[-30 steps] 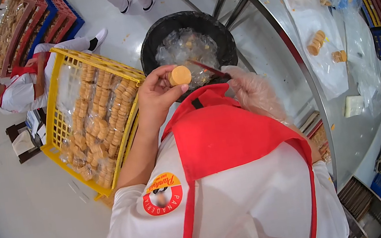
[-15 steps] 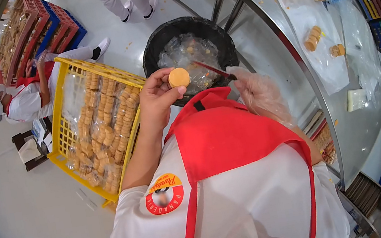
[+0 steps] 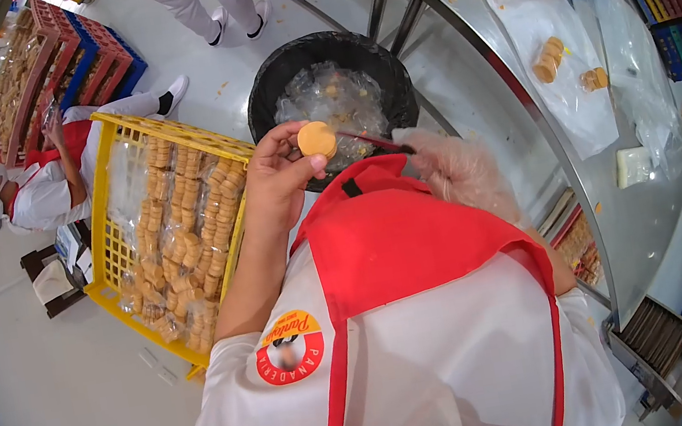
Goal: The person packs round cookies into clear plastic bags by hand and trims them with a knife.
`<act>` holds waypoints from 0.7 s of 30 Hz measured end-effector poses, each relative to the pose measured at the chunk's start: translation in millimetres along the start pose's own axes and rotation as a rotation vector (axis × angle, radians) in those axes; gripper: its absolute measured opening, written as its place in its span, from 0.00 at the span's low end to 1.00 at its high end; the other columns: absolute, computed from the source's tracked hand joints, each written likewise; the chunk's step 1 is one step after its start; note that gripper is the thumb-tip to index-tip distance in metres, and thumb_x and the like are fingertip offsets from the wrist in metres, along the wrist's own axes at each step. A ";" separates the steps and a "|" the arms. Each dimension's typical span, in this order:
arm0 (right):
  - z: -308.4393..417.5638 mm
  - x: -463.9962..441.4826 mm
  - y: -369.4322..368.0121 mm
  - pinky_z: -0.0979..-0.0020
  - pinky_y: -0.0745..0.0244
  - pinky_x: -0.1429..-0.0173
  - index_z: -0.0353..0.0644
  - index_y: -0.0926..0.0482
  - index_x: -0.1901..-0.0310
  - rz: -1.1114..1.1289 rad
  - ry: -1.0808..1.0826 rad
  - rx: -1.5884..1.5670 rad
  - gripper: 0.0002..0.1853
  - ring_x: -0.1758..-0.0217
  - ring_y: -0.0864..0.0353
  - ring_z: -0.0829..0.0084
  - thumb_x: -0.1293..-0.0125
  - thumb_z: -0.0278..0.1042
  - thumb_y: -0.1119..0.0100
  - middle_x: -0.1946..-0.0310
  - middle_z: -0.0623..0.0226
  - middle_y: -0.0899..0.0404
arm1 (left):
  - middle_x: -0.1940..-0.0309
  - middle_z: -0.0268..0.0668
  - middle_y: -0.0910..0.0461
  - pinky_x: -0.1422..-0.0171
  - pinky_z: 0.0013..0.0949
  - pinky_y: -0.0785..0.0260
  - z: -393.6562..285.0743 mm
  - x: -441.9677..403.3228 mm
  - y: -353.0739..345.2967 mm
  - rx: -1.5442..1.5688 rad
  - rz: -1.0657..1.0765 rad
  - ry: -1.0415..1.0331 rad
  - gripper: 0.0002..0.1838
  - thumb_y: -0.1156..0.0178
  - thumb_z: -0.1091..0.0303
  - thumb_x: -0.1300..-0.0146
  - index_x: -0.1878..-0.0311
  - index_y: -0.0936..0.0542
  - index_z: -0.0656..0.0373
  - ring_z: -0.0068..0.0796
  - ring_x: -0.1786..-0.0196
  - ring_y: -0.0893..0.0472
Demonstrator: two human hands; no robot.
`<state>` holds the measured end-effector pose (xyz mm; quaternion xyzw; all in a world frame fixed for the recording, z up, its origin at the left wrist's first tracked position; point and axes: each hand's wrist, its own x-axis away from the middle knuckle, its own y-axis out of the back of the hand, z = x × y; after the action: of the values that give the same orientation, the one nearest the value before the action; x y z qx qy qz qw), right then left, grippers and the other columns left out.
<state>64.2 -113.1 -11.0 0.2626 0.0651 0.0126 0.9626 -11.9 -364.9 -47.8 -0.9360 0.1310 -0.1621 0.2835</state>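
Between the thumb and fingers of my left hand [image 3: 285,166] is a round, pale orange biscuit [image 3: 317,140], its flat face toward me. My right hand [image 3: 454,164], in a clear plastic glove, grips a thin dark red knife [image 3: 372,141] by its dark end. The blade's tip lies just right of the biscuit; whether they touch I cannot tell. Below both hands stands a black-lined bin [image 3: 258,92] holding crumpled clear plastic and crumbs. A yellow crate [image 3: 100,242] of bagged biscuits [image 3: 205,199] is beside my left forearm.
A metal table [image 3: 633,256] on the right bears plastic sheets, biscuit stacks [image 3: 549,60] and a white block [image 3: 633,166]. A co-worker [image 3: 42,184] is at the left near stacked crates [image 3: 66,56]. Another person's legs [image 3: 205,2] show at the top.
The knife has swung flatter, its tip now beside the biscuit, and my right hand has shifted slightly left and down. My left hand still holds the biscuit. The co-worker's hand has risen.
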 end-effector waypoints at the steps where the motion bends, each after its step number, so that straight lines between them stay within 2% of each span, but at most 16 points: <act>1: -0.1 2.2 -0.9 0.73 0.22 0.53 0.43 0.15 0.45 -0.011 0.087 -0.037 0.12 0.59 0.15 0.72 0.24 0.28 0.44 0.60 0.61 0.12 | 0.50 0.40 0.18 0.57 0.28 0.23 1.6 -0.4 1.2 -0.015 0.012 -0.004 0.26 0.30 0.84 0.44 0.41 0.23 0.64 0.27 0.52 0.17; 7: 20.6 -11.4 17.7 0.64 0.18 0.54 0.46 0.16 0.46 0.097 0.064 0.165 0.14 0.59 0.14 0.56 0.31 0.26 0.39 0.61 0.55 0.14 | 0.51 0.39 0.16 0.55 0.27 0.23 4.1 1.1 -2.6 -0.113 0.016 -0.048 0.26 0.29 0.84 0.45 0.42 0.23 0.64 0.26 0.52 0.16; 13: 3.4 -10.6 8.3 0.64 0.18 0.54 0.46 0.16 0.47 0.033 0.010 0.095 0.13 0.61 0.14 0.56 0.32 0.25 0.39 0.62 0.57 0.14 | 0.53 0.37 0.15 0.54 0.26 0.22 4.6 3.2 1.8 -0.134 0.008 0.018 0.27 0.29 0.84 0.46 0.41 0.22 0.63 0.24 0.55 0.16; 16: -2.9 -2.2 2.0 0.65 0.20 0.57 0.45 0.15 0.47 0.146 -0.002 -0.152 0.13 0.63 0.14 0.57 0.32 0.24 0.39 0.66 0.56 0.14 | 0.53 0.37 0.15 0.54 0.26 0.22 4.8 4.9 1.6 -0.125 0.021 0.018 0.27 0.29 0.85 0.46 0.42 0.22 0.63 0.24 0.55 0.16; 19: -22.9 -5.6 -4.5 0.67 0.20 0.57 0.44 0.15 0.48 -0.111 0.124 0.049 0.13 0.63 0.14 0.59 0.31 0.23 0.39 0.65 0.56 0.14 | 0.53 0.37 0.15 0.54 0.26 0.22 7.1 4.7 1.6 -0.121 0.031 0.004 0.26 0.30 0.85 0.46 0.42 0.22 0.63 0.24 0.55 0.16; 21: 8.4 -6.2 13.0 0.68 0.18 0.55 0.45 0.14 0.47 0.071 0.066 0.072 0.14 0.60 0.12 0.62 0.31 0.22 0.39 0.62 0.56 0.13 | 0.52 0.37 0.15 0.54 0.27 0.22 7.5 4.9 0.5 -0.126 0.026 -0.001 0.26 0.30 0.85 0.46 0.42 0.22 0.63 0.24 0.55 0.16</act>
<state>59.3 -106.6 3.5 0.2985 0.0881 0.0530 0.9489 -4.6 -363.3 -52.8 -0.9503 0.1532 -0.1494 0.2262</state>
